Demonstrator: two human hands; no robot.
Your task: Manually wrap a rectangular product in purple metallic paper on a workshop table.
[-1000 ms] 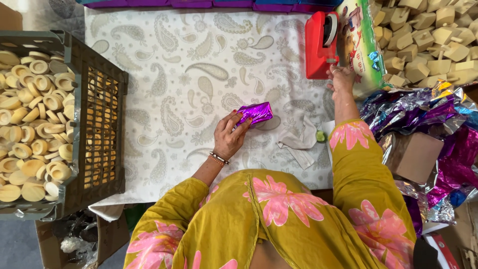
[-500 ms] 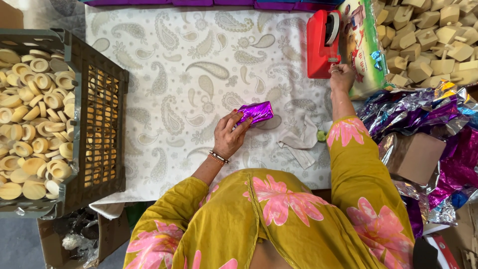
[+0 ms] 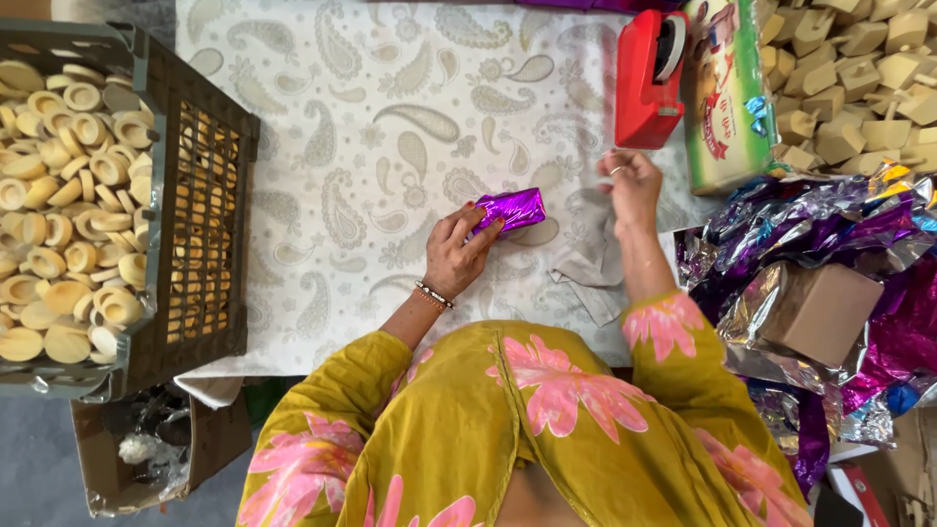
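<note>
— On the far left, what stands beside the cloth?

— A dark plastic crate [image 3: 210, 210], packed with pale round moulded pieces [image 3: 59, 195]. It sits well apart from both hands. Below it a brown cardboard box [image 3: 146, 454] shows at the table's edge.

— Moving right, what does the left hand have?

— The left hand [image 3: 457, 252] lies on the paisley tablecloth [image 3: 371, 117] with its fingers curled round the near end of a small purple foil-wrapped packet [image 3: 512, 209]. The packet rests near the middle of the cloth, tilted a little, its far end free.

— How would that packet handle?

— Light, I would judge, and firm inside, since the foil keeps a blocky shape. The foil itself looks slick and crease-prone, so a sideways pinch across the short faces seems safer than a squeeze on the folded ends, which could pop open.

— And the right hand?

— The right hand [image 3: 632, 181] is raised just below a red tape dispenser [image 3: 649, 83], fingers drawn narrowly together as if pinching something thin; whether a strip of tape is between them I cannot tell. It touches neither the packet nor the dispenser as far as I can see.

— Further right?

— A green printed carton [image 3: 727, 98] stands beside the dispenser, then a heap of tan moulded blocks [image 3: 859, 68]. Below these lie crumpled foil sheets [image 3: 859, 234], silver and purple, with a plain brown block [image 3: 820, 312] resting on one.
</note>
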